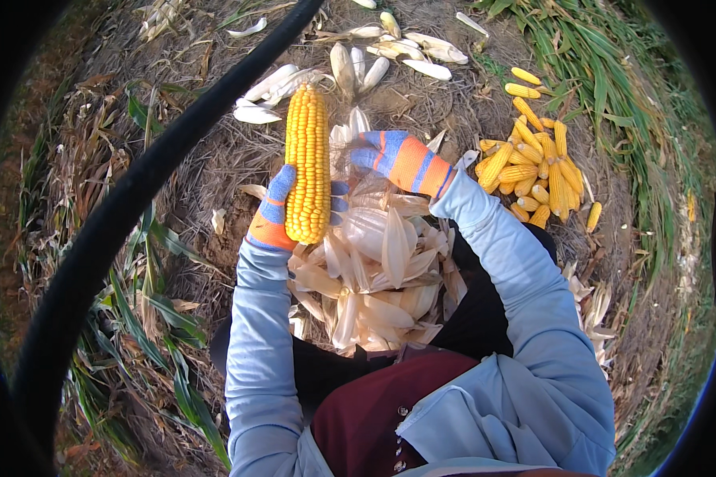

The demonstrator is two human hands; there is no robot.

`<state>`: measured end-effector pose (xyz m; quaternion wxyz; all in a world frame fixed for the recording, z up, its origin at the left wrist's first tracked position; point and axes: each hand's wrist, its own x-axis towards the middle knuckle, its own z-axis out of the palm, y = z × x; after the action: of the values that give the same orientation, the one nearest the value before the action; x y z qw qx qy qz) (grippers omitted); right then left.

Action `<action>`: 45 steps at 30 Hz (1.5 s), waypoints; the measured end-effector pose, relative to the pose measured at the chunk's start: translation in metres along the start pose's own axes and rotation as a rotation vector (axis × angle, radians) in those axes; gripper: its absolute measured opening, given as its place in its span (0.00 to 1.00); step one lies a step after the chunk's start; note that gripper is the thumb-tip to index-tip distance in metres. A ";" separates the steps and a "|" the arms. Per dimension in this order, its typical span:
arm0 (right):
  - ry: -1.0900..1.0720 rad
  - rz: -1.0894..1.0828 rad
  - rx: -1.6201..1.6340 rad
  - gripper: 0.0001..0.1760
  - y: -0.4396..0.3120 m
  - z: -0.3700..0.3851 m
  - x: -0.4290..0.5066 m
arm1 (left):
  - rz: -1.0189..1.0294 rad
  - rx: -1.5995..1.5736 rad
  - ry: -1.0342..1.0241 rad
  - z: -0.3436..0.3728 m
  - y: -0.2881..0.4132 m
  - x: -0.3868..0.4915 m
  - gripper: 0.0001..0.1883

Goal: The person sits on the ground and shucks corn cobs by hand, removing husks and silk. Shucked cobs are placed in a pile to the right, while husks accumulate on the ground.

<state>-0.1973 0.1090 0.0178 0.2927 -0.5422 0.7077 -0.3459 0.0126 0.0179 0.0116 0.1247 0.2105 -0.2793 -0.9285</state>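
My left hand [272,210], in an orange and blue knit glove, grips a husked ear of yellow corn [308,164] upright, thumb on one side and fingertips round the other. My right hand [403,160], gloved alike, is to the right of the ear and apart from it. Its fingers point left over pale corn husks [358,122]; motion blur hides whether they pinch anything. Below both hands, a heap of stripped dry husks [373,262] lies between my legs.
Bare yellow ears are piled [534,170] on the ground to the right. Ears still in husk [352,68] lie ahead. Cut green stalks [602,77] line the right side, with leafy stalks [179,369] on the left. A dark blurred strap or cable [155,155] crosses the view's left.
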 end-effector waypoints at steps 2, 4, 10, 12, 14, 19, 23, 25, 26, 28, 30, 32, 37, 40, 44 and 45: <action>0.084 0.069 -0.200 0.24 0.016 -0.019 0.011 | -0.014 -0.066 -0.034 0.000 0.001 -0.001 0.36; 0.128 0.136 -0.259 0.23 0.028 -0.035 0.020 | -0.023 -0.108 -0.064 0.001 0.001 -0.002 0.36; -0.112 0.099 0.770 0.21 0.023 -0.017 0.020 | -0.008 -0.032 0.002 0.004 -0.009 0.001 0.34; -0.161 0.145 0.839 0.21 0.013 -0.006 0.020 | 0.028 0.023 -0.034 0.005 -0.015 0.004 0.33; -0.216 0.102 0.662 0.21 0.004 -0.002 0.022 | -0.013 0.122 -0.050 0.005 -0.018 0.007 0.33; -0.125 0.180 0.431 0.22 -0.009 0.002 0.016 | 0.199 0.441 0.064 0.002 -0.032 0.018 0.26; -0.250 0.195 0.447 0.21 -0.013 0.009 0.007 | 0.332 0.668 0.307 -0.005 -0.036 0.028 0.24; -0.209 0.132 0.159 0.19 -0.014 0.011 0.006 | 0.410 0.776 0.352 -0.008 -0.035 0.029 0.25; -0.186 0.065 0.140 0.18 -0.014 0.012 0.006 | 0.411 0.757 0.357 -0.009 -0.034 0.028 0.25; -0.171 0.024 0.060 0.19 -0.014 0.012 0.004 | 0.410 0.725 0.335 -0.010 -0.032 0.027 0.25; -0.276 -0.013 -0.103 0.20 -0.013 0.013 0.001 | 0.399 0.733 0.388 -0.012 -0.030 0.026 0.25; -0.379 -0.095 -0.277 0.21 -0.011 0.014 -0.005 | 0.401 0.611 0.374 -0.014 -0.025 0.027 0.24; -0.395 0.058 -0.544 0.22 0.003 0.005 -0.008 | 0.335 0.425 0.353 -0.021 -0.011 0.021 0.22; -0.074 0.148 -0.456 0.23 0.008 -0.001 -0.002 | 0.291 0.367 0.306 -0.021 -0.013 0.020 0.22; -0.239 0.158 0.384 0.22 -0.003 0.010 0.004 | 0.286 0.427 0.248 -0.018 -0.024 0.024 0.22; -0.352 0.217 0.487 0.21 -0.006 0.013 0.002 | 0.277 0.419 0.236 -0.017 -0.026 0.026 0.22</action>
<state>-0.1836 0.1036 0.0150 0.5671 -0.4290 0.5962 -0.3727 -0.0049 0.0223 -0.0250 0.2361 0.2982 -0.4751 -0.7935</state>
